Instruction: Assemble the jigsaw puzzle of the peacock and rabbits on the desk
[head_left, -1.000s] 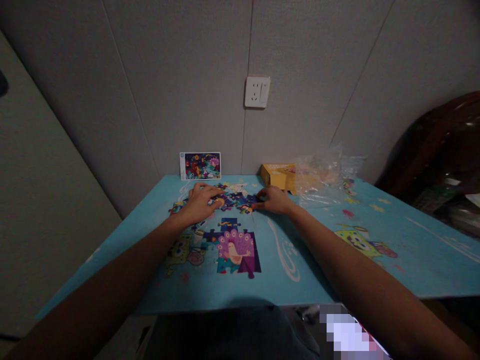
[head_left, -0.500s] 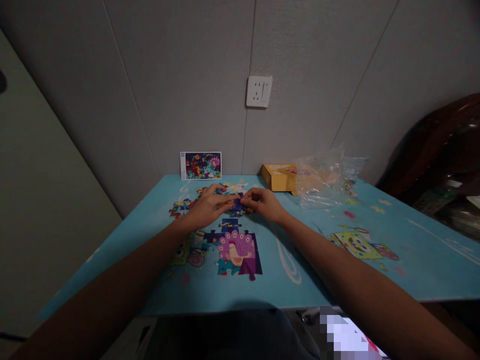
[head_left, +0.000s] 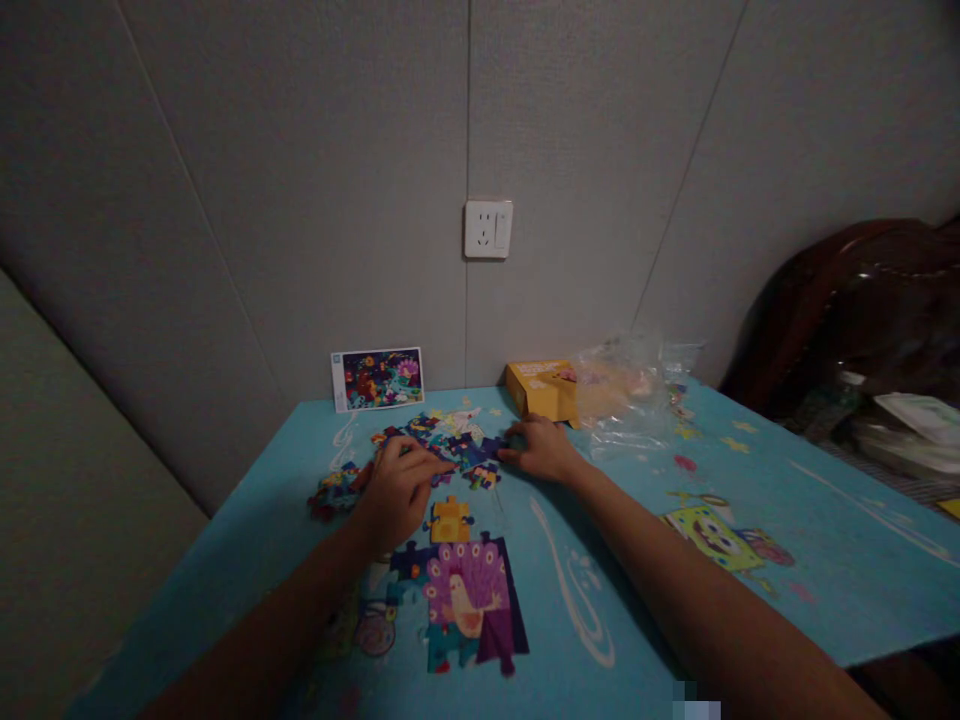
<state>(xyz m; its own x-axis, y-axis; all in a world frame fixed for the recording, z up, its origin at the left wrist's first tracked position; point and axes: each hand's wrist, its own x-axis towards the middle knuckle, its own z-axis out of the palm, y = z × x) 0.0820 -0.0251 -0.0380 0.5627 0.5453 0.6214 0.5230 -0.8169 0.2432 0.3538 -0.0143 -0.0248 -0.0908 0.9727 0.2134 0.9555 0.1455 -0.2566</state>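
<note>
A partly joined jigsaw puzzle with a purple peacock lies on the table nearest me. A separate orange puzzle piece sits just above it. Farther back is a spread of loose puzzle pieces, mostly dark blue. My left hand rests over the left side of these, index finger stretched out and the other fingers bent. Thumb and fingers of my right hand come together at the edge of a dark blue puzzle piece on the right side of the spread.
A picture card of the puzzle leans on the wall. At the back right stand a yellow box and a clear plastic bag. More pieces lie left of my left hand. The blue tabletop has printed cartoon figures.
My hands, close together over the pieces before, are now apart, the right one farther right. An orange piece now shows above the peacock section where a dark blue one lay. The view has shifted.
</note>
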